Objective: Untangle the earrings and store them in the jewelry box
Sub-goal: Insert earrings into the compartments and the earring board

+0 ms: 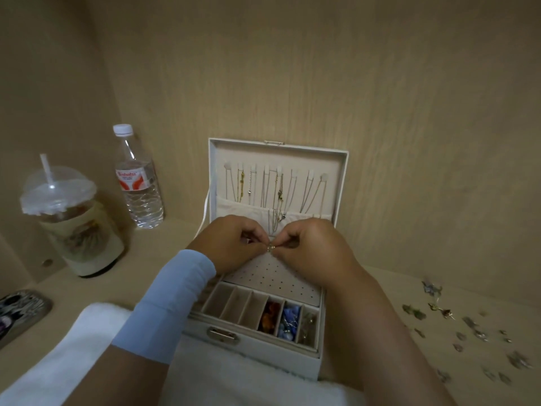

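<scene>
**Both hands work on a small earring over the open box**

The wooden shelf (409, 303) is pale, with a fine grain, and it carries everything. On its left side stand an iced drink cup (73, 224) with a domed clear lid and a straw, and farther back a clear plastic water bottle (139, 183) with a white cap; both are well apart from the work, probably so that they do not disturb it.

In the middle stands the jewelry box (257, 358), cream coloured, with a metal clasp at the near side. Its lid (339, 183) stands upright at the far side, and thin chains hang inside it from small hooks. The near row has narrow compartments; the three on the right hold coloured pieces, the others look empty. Behind this row lies a soft perforated pad (281, 276) (I judge it is for earring posts).

The left hand (231, 244) and the right hand (316, 247) meet above this pad, fingers closed in a fine pinch on one small gold earring (271, 247), held directly over its storage place. Its exact shape is too small to tell.

On the right, the loose earrings (468, 332) lie scattered on the shelf, small and metallic, waiting to be sorted.
</scene>
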